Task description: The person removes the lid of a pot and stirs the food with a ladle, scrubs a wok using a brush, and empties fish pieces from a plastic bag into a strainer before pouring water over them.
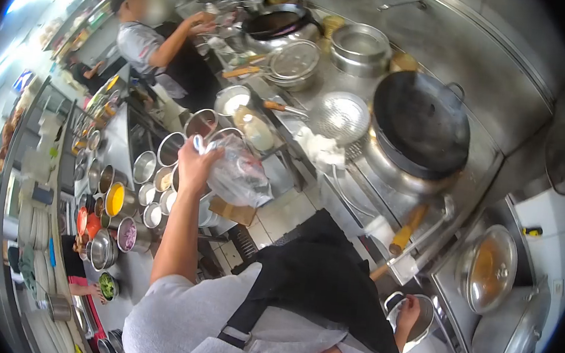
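Observation:
My left hand (pixel 197 168) is raised and closed around the gathered top of a clear plastic bag (pixel 239 176). The bag hangs to the right of the hand, and something pale and reddish shows through it. Low at the right, my right hand (pixel 408 313) is closed at the rim of a metal pot (pixel 424 318), its fingers partly hidden. Just past the bag stand a plastic jug (pixel 254 128) and a metal pot with reddish contents (pixel 202 122).
A black wok (pixel 421 125) sits on the stove at the right, near a perforated strainer (pixel 339 117). Several metal containers line the left counter, including one with yellow contents (pixel 116 199). A co-worker (pixel 172 59) stands at the upper left. A lidded pan (pixel 489 268) is far right.

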Tool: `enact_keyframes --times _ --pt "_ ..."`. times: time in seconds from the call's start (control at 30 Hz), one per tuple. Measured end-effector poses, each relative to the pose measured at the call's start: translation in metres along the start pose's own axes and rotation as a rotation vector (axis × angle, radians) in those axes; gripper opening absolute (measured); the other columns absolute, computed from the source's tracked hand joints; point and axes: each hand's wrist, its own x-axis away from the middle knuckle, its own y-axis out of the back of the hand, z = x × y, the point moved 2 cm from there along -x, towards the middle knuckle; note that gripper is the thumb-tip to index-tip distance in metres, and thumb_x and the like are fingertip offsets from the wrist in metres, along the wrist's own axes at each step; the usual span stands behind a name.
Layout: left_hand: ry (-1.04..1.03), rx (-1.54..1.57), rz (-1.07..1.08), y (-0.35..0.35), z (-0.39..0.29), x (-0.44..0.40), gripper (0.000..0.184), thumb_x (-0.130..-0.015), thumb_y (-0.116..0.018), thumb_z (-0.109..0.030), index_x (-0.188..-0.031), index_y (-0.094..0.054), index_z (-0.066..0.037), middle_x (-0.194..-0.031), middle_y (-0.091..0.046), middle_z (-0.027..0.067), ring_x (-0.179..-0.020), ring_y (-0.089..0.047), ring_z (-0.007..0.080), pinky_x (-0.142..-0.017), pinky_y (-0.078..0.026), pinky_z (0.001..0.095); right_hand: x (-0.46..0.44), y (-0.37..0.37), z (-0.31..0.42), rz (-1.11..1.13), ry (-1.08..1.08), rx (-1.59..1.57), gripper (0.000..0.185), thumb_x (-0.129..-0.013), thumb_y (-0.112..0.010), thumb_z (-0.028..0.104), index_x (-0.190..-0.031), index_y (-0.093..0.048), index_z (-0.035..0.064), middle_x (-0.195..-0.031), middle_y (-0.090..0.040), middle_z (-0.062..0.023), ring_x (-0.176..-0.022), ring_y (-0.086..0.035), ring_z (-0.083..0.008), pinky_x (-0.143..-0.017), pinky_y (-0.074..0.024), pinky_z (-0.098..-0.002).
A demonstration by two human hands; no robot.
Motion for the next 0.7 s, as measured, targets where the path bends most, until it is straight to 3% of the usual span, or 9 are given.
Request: enact_keyframes --times 0.07,0.1,0.2,0.23,0.3,0.43,0.53,0.6,0.7 --pt "0.012 0.159 0.088 -0.045 -0.023 -0.008 0.02 -0.067 -0.073 -0.005 -0.08 -0.058 -0.001 -0.073 -0.061 0.0031 -0.065 -0.054 0.0111 -0.061 -0.045 0.0285 0.018 0.01 -0.003 0.003 -0.049 0.078 0.015 -0.088 -0.054 0.004 -0.099 -0.064 0.0011 -0.081 -0.065 -0.0088 -0.066 -0.06 -0.0154 -0.059 -0.049 -0.029" --pt "0.027 0.242 0.133 -0.069 -0.028 -0.014 0.02 -0.067 -0.072 -0.005 -0.081 -0.059 0.0 -0.072 -0.061 0.0029 -0.065 -0.055 0.0115 -0.062 -0.045 0.0285 0.018 0.01 0.016 0.011 0.093 0.094 0.013 -0.09 -0.055 0.008 -0.097 -0.064 0.0017 -0.078 -0.064 -0.0085 -0.065 -0.059 -0.015 -0.058 -0.0469 -0.0293" --pt "0.082 0.433 0.202 -0.144 -0.02 -0.044 0.017 -0.072 -0.071 -0.004 -0.086 -0.062 -0.001 -0.073 -0.062 0.0022 -0.065 -0.056 0.0124 -0.061 -0.045 0.0285 -0.01 -0.012 0.061 0.182 -0.031 0.002 0.013 -0.092 -0.057 0.014 -0.09 -0.061 0.0015 -0.069 -0.059 -0.0053 -0.061 -0.054 -0.0123 -0.056 -0.0433 -0.0284" --pt "0.103 0.471 0.244 -0.167 -0.016 -0.054 0.017 -0.073 -0.071 -0.005 -0.088 -0.063 -0.001 -0.076 -0.063 0.0025 -0.067 -0.057 0.0125 -0.062 -0.045 0.0283 -0.024 -0.023 0.095 0.206 0.124 0.017 0.015 -0.092 -0.058 0.016 -0.091 -0.062 0.0011 -0.07 -0.06 -0.005 -0.061 -0.054 -0.0126 -0.058 -0.044 -0.0275" --pt "0.176 0.576 0.272 -0.219 -0.002 -0.077 0.017 -0.078 -0.072 -0.007 -0.091 -0.063 -0.001 -0.083 -0.063 0.002 -0.072 -0.057 0.012 -0.064 -0.045 0.0286 -0.053 -0.054 0.169 0.324 0.176 -0.064 0.018 -0.092 -0.058 0.016 -0.097 -0.063 -0.0004 -0.074 -0.062 -0.0065 -0.068 -0.057 -0.0124 -0.064 -0.0459 -0.0268" --pt "0.359 0.685 0.413 -0.302 -0.025 -0.102 0.021 -0.083 -0.072 -0.008 -0.097 -0.057 -0.001 -0.082 -0.063 0.0057 -0.071 -0.06 0.0176 -0.061 -0.048 0.0337 -0.124 -0.144 0.311 0.543 0.603 -0.149 0.022 -0.092 -0.058 0.016 -0.109 -0.064 0.003 -0.103 -0.065 -0.0123 -0.094 -0.064 -0.0269 -0.08 -0.0497 -0.0345" --pt "0.312 0.663 0.415 -0.352 -0.025 -0.127 0.02 -0.084 -0.07 -0.009 -0.096 -0.055 -0.002 -0.077 -0.059 0.0046 -0.063 -0.055 0.0146 -0.052 -0.043 0.033 -0.171 -0.219 0.421 0.445 0.746 -0.266 0.029 -0.088 -0.063 0.019 -0.112 -0.06 0.0028 -0.108 -0.063 -0.0139 -0.1 -0.062 -0.0299 -0.082 -0.0499 -0.0355" --pt "0.29 0.575 0.4 -0.369 -0.03 -0.132 0.018 -0.085 -0.069 -0.01 -0.094 -0.055 -0.003 -0.072 -0.054 0.0023 -0.057 -0.049 0.0111 -0.047 -0.038 0.0317 -0.212 -0.28 0.456 0.197 0.878 -0.096 0.03 -0.083 -0.067 0.025 -0.108 -0.061 0.0086 -0.11 -0.061 -0.0118 -0.106 -0.057 -0.0332 -0.089 -0.0442 -0.0435" --pt "0.206 0.51 0.386 -0.405 -0.005 -0.14 0.026 -0.088 -0.066 -0.012 -0.102 -0.047 -0.001 -0.088 -0.055 0.0082 -0.068 -0.052 0.0139 -0.049 -0.043 0.0338 -0.25 -0.337 0.467 0.057 0.739 0.174 0.021 -0.081 -0.066 0.023 -0.097 -0.061 0.0105 -0.098 -0.061 -0.0096 -0.099 -0.057 -0.0312 -0.083 -0.0426 -0.0462"
